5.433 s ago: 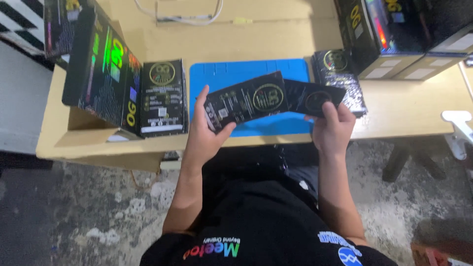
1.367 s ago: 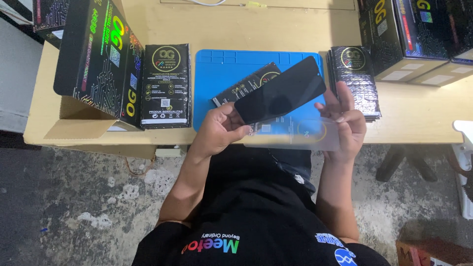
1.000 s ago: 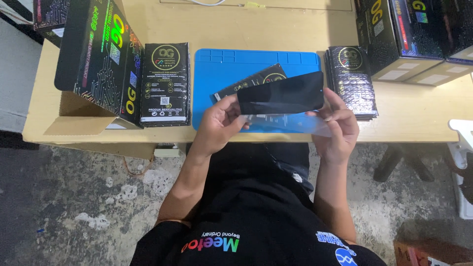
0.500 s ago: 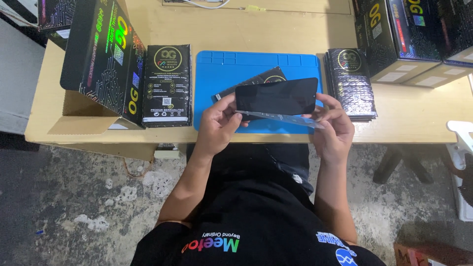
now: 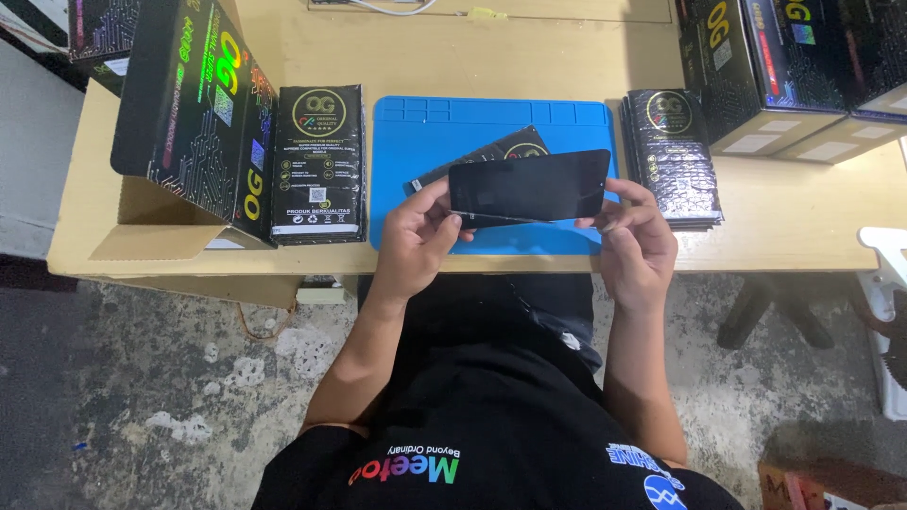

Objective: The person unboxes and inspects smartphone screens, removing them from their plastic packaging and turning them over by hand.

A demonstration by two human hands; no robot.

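Levelling black phone screen panel [image 5: 529, 186] at frame centre, tilted a second ago; left hand [image 5: 420, 236] and right hand [image 5: 635, 241] fingers pinch its ends above blue mat [image 5: 416, 127].

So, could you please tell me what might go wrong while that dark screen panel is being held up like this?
The dark screen panel is pinched only at its short ends by the left hand and right hand, above the blue mat; a slip could drop it. It hangs near the table's front edge, so it might fall to the concrete floor. Fingertips on the panel may smudge it.
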